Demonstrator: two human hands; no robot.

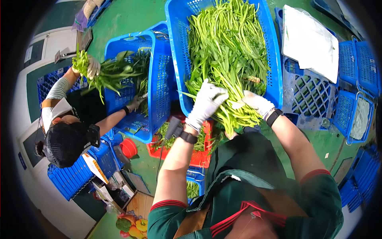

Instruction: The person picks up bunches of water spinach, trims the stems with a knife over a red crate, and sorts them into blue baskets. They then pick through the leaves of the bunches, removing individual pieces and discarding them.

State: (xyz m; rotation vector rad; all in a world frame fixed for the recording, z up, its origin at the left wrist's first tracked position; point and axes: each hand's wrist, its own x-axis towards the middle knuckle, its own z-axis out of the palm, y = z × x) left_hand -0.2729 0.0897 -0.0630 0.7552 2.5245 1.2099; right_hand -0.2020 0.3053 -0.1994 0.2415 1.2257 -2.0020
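A large blue crate [279, 67] is heaped with long green leafy stalks [227, 44]. At its near edge my left hand [207, 104], in a white glove, has its fingers curled against the pale stems of a bunch [234, 113]. My right hand [258, 104], gloved in white too, is closed on the other side of the same bunch, its fingertips partly hidden by the stems. The stem ends hang over the crate's near rim, towards my body. A brown-tied bundle [254, 79] lies among the greens, just beyond my right hand.
On the left a co-worker [65, 137] holds greens [115, 73] over another blue crate [151, 91]. A red crate [199, 159] with greens stands below my left forearm. White sheets [310, 44] lie on crates at the right. A red bowl [128, 148] is at the lower left.
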